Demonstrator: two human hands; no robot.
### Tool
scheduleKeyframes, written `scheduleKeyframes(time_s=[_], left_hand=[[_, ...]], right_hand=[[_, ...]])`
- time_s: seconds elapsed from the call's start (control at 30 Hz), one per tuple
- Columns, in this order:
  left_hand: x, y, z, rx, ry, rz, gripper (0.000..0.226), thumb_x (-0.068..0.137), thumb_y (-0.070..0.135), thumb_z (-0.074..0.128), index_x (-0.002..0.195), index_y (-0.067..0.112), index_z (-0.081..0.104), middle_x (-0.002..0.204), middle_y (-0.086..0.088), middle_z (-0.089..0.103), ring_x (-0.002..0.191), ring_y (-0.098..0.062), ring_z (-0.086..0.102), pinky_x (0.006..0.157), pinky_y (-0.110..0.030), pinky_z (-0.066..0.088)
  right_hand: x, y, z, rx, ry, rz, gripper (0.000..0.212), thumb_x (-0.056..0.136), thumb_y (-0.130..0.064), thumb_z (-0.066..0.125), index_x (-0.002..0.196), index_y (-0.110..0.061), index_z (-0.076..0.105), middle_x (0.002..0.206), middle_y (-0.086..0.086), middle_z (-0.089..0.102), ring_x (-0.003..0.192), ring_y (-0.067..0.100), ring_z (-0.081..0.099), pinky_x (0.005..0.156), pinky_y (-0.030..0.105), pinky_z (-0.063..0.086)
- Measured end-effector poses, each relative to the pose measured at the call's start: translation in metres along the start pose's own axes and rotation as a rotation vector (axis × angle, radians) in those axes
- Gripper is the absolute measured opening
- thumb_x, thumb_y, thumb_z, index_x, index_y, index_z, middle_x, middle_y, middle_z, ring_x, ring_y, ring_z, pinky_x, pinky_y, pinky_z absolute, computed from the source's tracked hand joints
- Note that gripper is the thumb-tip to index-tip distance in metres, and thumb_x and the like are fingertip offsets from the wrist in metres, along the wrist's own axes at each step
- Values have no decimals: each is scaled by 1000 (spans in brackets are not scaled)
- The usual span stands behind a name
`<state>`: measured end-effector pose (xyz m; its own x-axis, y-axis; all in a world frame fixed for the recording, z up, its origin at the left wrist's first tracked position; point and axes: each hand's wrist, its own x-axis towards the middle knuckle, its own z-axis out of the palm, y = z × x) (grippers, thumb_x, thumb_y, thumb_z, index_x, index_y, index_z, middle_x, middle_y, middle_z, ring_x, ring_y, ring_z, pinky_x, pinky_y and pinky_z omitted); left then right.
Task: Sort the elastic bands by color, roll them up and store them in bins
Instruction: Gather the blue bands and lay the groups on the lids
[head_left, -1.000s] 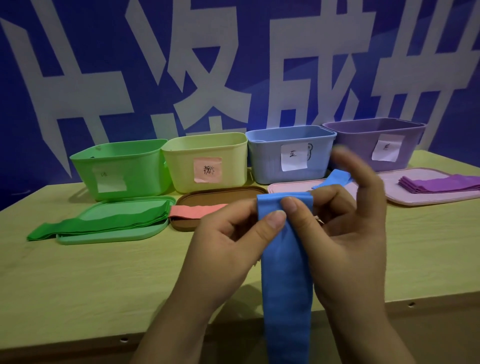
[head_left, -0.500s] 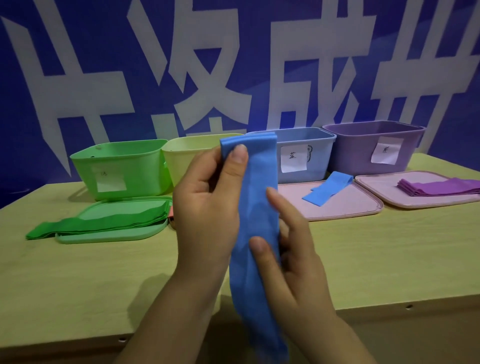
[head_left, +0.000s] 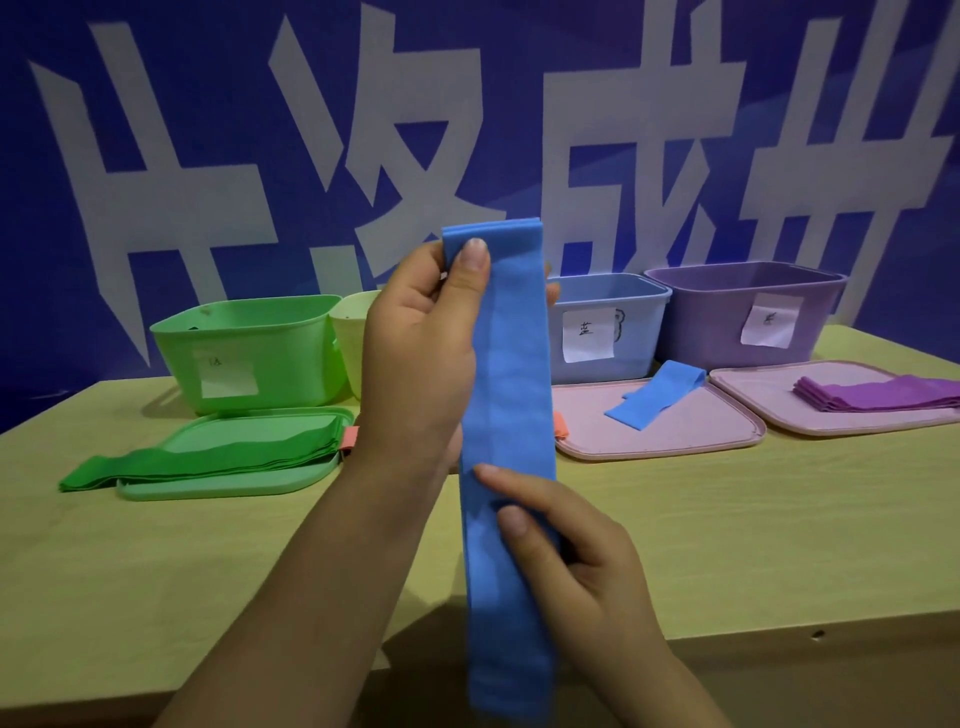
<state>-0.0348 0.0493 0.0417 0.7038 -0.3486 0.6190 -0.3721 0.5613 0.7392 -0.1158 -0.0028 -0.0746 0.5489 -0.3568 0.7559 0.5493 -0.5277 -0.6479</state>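
Head view shows our blue band (head_left: 506, 415) hanging upright above the worktop (head_left: 156, 571), left hand (head_left: 421, 353) pinching its top fold, right hand (head_left: 566, 551) pinching lower down, nearer the free end for rolling.

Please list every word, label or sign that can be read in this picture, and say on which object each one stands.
"蓝": handwritten on the white label of the blue bin.
Purple bin: its white label carries one handwritten character, too blurred to read.
Green bin: its label has faint writing, not legible.
Yellow bin: any label is hidden behind the left hand.
Blue wall banner: large white characters, cut off and partly hidden; "成" seems readable.
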Motion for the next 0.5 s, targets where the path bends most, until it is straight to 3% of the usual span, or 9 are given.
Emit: scheduleKeyframes(time_s=[0.1, 0.2, 0.33, 0.43, 0.5], left_hand=[[13, 9, 2, -16, -44, -16, 18, 98, 18, 44, 98, 9, 60, 79, -2, 74, 75, -17, 73, 56, -25, 55], [27, 11, 3, 34, -48, -6, 21, 99, 21, 43, 107, 9, 59, 85, 0, 74, 80, -16, 72, 61, -25, 55], [35, 4, 2, 92, -36, -37, 20, 99, 22, 43, 108, 11, 58, 91, -2, 72, 80, -14, 72, 62, -25, 56], [41, 4, -4, 45, 24, -44, 22, 100, 20, 43, 109, 8, 59, 91, -4, 72, 78, -14, 72, 61, -25, 56], [43, 3, -8, 39, 53, -52, 22, 100, 19, 43, 108, 7, 60, 90, -5, 72, 77, -14, 72, 61, -25, 56]], right_hand=[[-1, 2, 0, -26, -102, 30, 21, 89, -48, 51, 105, -47, 64, 104, -31, 65, 96, -6, 63, 80, 6, 43], [-1, 5, -1, -38, -218, 92, 18, 87, -36, 53, 100, -41, 64, 100, -35, 64, 95, -8, 62, 78, 4, 42], [5, 8, -9, -28, -306, 177, 15, 83, -36, 56, 87, -44, 69, 95, -29, 67, 92, -6, 62, 76, 4, 42], [3, 15, -10, -88, -429, 203, 8, 85, -27, 62, 87, -29, 70, 92, -21, 69, 90, -4, 62, 76, 6, 42], [-2, 19, -7, -101, -458, 235, 7, 85, -27, 61, 90, -29, 66, 92, -22, 68, 90, -4, 62, 76, 7, 42]])
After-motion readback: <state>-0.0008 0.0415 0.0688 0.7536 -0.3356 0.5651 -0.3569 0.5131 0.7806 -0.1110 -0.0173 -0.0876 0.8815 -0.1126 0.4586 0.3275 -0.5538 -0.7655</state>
